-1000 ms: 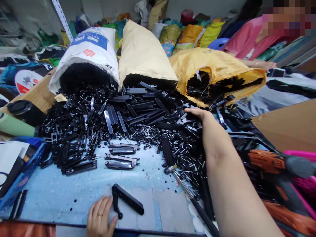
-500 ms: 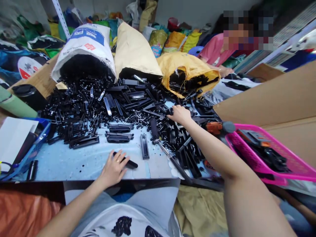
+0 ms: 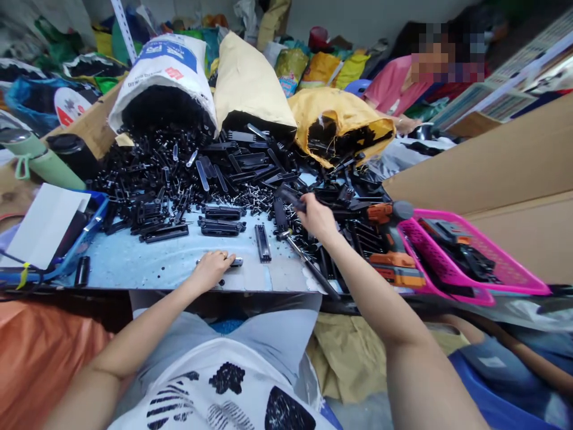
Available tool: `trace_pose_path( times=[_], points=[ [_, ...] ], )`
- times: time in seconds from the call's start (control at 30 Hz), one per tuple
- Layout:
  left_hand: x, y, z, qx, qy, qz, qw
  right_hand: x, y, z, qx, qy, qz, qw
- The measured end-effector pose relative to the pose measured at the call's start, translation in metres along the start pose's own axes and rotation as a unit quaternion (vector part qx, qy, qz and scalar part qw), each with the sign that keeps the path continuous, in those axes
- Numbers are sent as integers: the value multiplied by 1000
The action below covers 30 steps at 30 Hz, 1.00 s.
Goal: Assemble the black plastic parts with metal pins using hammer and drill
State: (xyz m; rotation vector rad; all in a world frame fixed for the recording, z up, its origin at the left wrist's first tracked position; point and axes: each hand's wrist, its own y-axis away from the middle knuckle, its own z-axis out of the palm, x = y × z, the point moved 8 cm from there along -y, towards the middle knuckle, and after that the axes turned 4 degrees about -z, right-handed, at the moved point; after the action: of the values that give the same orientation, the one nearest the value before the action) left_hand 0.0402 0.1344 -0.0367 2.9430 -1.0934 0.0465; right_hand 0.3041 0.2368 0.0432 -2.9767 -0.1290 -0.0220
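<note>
My left hand (image 3: 212, 266) is closed over a long narrow handle piece (image 3: 236, 261) lying near the table's front edge; its dark end with a shiny top pokes out past my fingers. Out over the parts pile, my right hand (image 3: 317, 218) grips a long black part (image 3: 290, 194), blurred and partly hidden by my fingers. Between the hands lies an open channel-shaped black handle (image 3: 263, 243) on the table. Behind my left hand, folded black multi-tools (image 3: 221, 227) sit in a short stack. A hammer (image 3: 308, 263) lies below my right forearm.
Heaped black metal parts (image 3: 143, 173) spill from a white sack (image 3: 174, 60), a beige sack (image 3: 250, 77) and a yellow sack (image 3: 344, 119). Right stand orange power drills (image 3: 380, 213) and a pink basket (image 3: 514, 283). A blue tray (image 3: 96, 221) is left. A person (image 3: 394, 83) sits beyond.
My left hand has gone from spread fingers to a closed hold on the handle piece. My right hand has drawn back slightly with a long black part. The view has shifted.
</note>
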Motion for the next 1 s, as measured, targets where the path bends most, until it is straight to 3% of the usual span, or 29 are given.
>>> trace_pose_path(
  times=[0.07,0.17,0.27,0.43,0.63,1.0],
  points=[
    [-6,1,6,-16,5,-19,1000,-52,37,16,-84,-45,-127,987],
    [-9,-1,12,-21,46,-29,998,-123,101,42,-168,-64,-313,933],
    [-7,-6,13,-32,96,-14,995,-151,131,61,-174,-62,-348,919],
    [-3,-10,6,-36,132,-8,991,-150,129,75,-181,-56,-287,939],
    [-8,-10,5,-34,164,-59,984,-149,125,54,-149,-44,-273,949],
    [-3,-18,2,-23,188,-21,982,-145,126,42,-150,-32,-280,948]
  ],
)
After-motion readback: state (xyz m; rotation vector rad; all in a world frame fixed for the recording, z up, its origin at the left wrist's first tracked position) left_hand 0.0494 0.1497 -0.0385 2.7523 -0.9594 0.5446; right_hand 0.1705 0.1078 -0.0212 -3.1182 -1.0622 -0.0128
